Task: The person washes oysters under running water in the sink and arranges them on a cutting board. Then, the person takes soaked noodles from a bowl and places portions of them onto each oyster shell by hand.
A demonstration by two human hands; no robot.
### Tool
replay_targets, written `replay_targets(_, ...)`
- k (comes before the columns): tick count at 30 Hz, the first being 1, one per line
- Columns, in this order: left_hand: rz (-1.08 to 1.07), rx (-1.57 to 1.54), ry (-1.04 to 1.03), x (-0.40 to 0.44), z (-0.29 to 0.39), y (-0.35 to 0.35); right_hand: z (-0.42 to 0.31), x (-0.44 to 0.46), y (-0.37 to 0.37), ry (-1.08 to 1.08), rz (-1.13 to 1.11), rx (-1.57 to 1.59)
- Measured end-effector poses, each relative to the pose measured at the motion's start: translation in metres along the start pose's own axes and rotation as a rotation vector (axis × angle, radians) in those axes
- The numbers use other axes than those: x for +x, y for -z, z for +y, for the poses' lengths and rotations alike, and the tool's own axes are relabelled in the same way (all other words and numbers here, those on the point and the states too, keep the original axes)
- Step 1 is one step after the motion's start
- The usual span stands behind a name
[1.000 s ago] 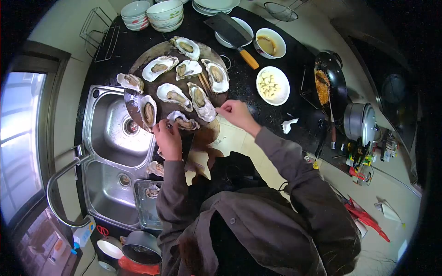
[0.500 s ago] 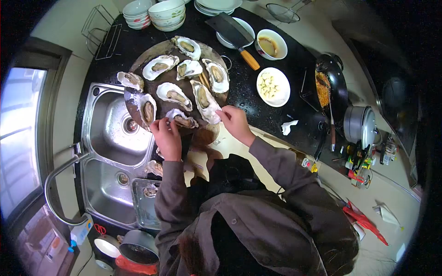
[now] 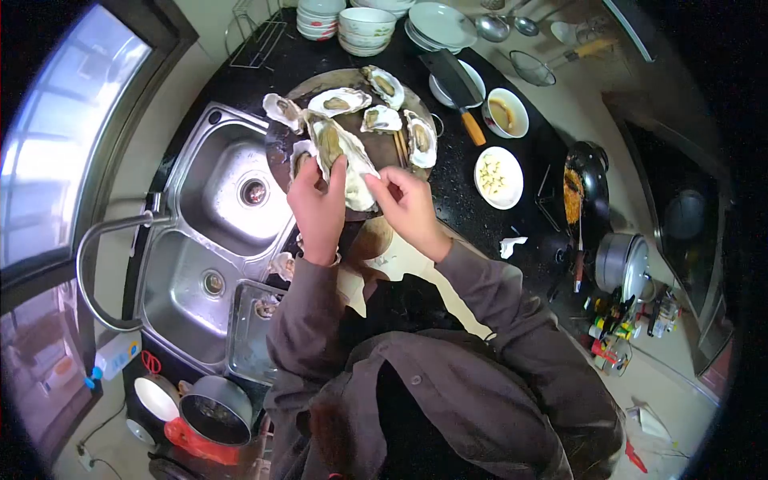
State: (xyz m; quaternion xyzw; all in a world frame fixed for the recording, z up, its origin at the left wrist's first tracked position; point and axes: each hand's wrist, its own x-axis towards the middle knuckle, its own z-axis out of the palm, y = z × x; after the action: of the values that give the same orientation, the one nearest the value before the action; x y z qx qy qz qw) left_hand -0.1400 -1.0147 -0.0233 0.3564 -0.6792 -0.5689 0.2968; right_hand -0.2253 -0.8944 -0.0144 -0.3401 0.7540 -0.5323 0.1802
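A large opened oyster [image 3: 332, 140] in its half shell is raised above the round chopping board [image 3: 320, 82], tilted so its inside faces up. My left hand [image 3: 318, 204] grips the lower left side of the shell, thumb over the edge. My right hand [image 3: 408, 210] pinches the shell's lower right edge between thumb and fingers. Beyond it on the board lie several other half-shell oysters, among them a long one [image 3: 339, 101] and one at the right [image 3: 420, 138]. A pair of chopsticks [image 3: 400, 149] rests between them. Part of another oyster shows behind my left hand.
A double steel sink [image 3: 230, 180] with a tap [image 3: 88, 272] is on the left. To the right are a cleaver [image 3: 452, 80] across a bowl, a bowl of brown sauce [image 3: 506, 112], a bowl of pale chopped pieces [image 3: 498, 178] and a wok [image 3: 588, 180]. Stacked bowls [image 3: 366, 32] stand behind.
Both hands now hold the large oyster up off the board; before, my right hand touched its edge there and my left was at another oyster. The view has also turned.
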Motion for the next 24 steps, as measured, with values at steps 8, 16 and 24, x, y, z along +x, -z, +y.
replay_targets(8,0.216,-0.164,-0.067,-0.001,0.011,0.004,0.003,0.002,-0.015,-0.084,-0.123,0.192)
replay_targets(16,-0.069,0.113,0.122,-0.013,-0.011,-0.02,0.048,-0.019,0.023,-0.173,-0.079,0.171)
replay_targets(24,-0.158,-0.057,0.127,-0.061,-0.072,-0.041,0.139,-0.063,0.044,-0.22,0.152,-0.063)
